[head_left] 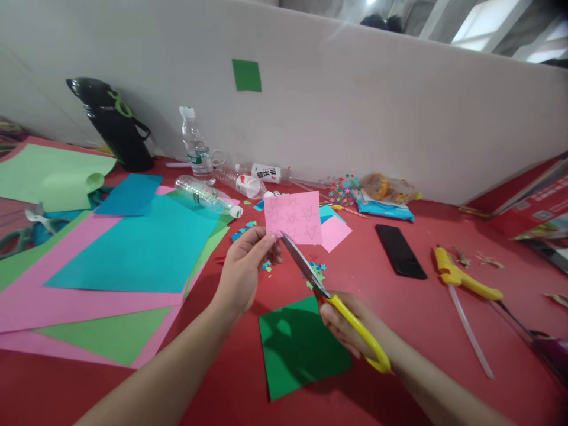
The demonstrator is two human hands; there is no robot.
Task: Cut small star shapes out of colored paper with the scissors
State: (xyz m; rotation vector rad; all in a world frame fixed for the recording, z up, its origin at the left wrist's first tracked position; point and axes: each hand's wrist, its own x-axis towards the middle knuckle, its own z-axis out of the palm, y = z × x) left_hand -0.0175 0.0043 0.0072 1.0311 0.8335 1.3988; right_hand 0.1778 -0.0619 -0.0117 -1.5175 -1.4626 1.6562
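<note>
My left hand pinches the lower left corner of a small pink paper square with star outlines drawn on it, holding it up above the red table. My right hand grips yellow-handled scissors, whose blades point up and left, with the tips at the pink square's lower edge. A dark green paper square lies flat on the table under both hands. Small cut star shapes lie scattered just beyond it.
Large pink, teal and green sheets are stacked at the left. Plastic bottles, a black jug, a black phone, a yellow glue gun with a glue stick, and snack packets sit by the grey partition wall.
</note>
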